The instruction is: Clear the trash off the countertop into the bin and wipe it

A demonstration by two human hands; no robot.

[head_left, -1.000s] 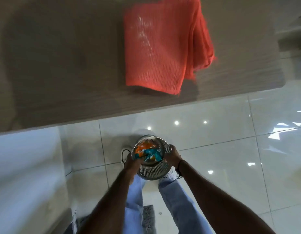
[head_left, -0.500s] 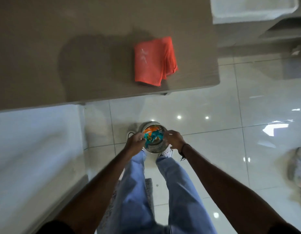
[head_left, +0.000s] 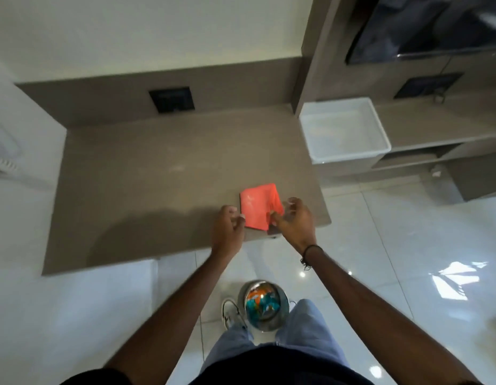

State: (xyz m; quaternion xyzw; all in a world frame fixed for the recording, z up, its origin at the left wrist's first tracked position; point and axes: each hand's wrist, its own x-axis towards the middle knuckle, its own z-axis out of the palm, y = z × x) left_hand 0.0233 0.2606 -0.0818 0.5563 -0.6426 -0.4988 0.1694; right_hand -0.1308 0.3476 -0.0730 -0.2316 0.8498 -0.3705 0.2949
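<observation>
One metal bin (head_left: 264, 309) on the floor holds orange and teal wrappers (head_left: 261, 301). I see my left hand (head_left: 227, 229) loosely curled, empty; right hand (head_left: 295, 220) pinching the orange cloth (head_left: 259, 208) on the countertop (head_left: 157, 168).

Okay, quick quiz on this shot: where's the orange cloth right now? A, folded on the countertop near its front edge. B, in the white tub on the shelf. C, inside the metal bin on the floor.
A: the orange cloth lies folded on the countertop, between both hands.

Right hand (head_left: 292, 220) hides the cloth's (head_left: 258, 208) corner.
</observation>
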